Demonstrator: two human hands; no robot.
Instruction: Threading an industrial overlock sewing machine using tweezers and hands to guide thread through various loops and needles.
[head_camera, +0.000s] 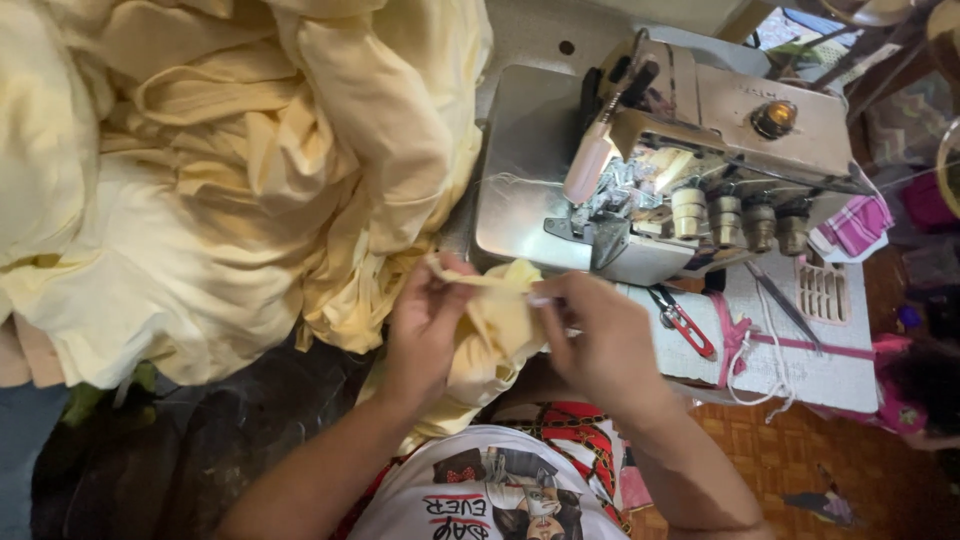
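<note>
Both hands, left hand (425, 320) and right hand (590, 335), pinched the yellow cloth piece (500, 325) (its edge) near the sewing machine (690, 160).

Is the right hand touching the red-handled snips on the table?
Apart. The head view shows the right hand pinching the pale yellow fabric together with the left hand, while the red-handled snips lie on the table with bare surface between.

Fabric heap (220, 170) lies left of sewing machine (690, 150).
</note>
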